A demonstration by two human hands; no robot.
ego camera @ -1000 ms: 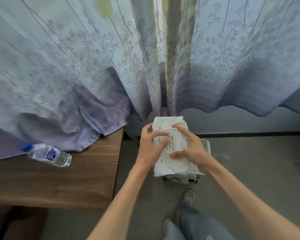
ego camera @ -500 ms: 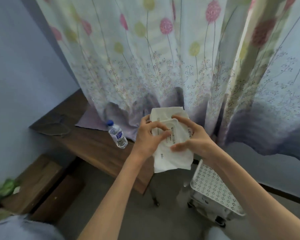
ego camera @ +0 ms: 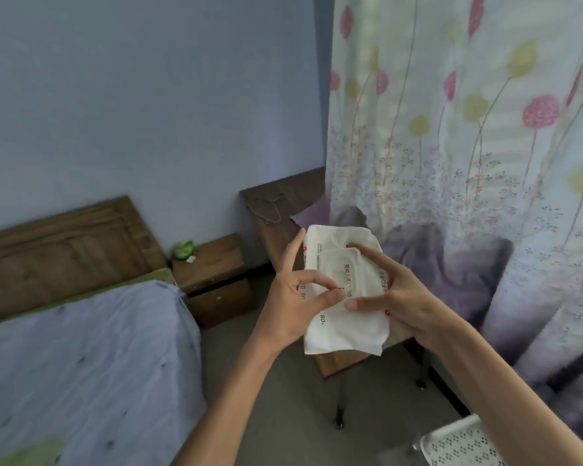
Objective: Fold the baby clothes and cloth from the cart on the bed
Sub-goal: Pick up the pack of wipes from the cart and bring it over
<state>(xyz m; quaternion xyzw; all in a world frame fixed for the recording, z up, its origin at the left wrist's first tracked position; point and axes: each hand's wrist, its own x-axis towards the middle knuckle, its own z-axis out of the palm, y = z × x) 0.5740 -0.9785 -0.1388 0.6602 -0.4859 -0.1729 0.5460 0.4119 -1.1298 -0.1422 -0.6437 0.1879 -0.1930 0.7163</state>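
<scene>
A white soft pack of wet wipes [ego camera: 342, 331] with printed text and a plastic lid is held up in front of me by both hands. My left hand [ego camera: 295, 297] grips its left edge, thumb pressed on the front. My right hand [ego camera: 401, 297] holds its right side, with the index finger and thumb on the lid. The bed [ego camera: 81, 358], covered with a pale blue sheet, lies at the lower left. A corner of the white perforated cart [ego camera: 458, 445] shows at the bottom right. No baby clothes or cloth are in view.
A wooden headboard [ego camera: 58, 250] stands against the blue wall. A wooden nightstand [ego camera: 216, 280] carries a small green object [ego camera: 183, 250]. Behind the pack is a wooden table [ego camera: 283, 210], partly draped by a flowered curtain [ego camera: 468, 163]. Grey floor lies between bed and table.
My view has swung left from the cart and curtain toward the bed and wall. Both hands still hold the wipes pack, now raised away from the cart.
</scene>
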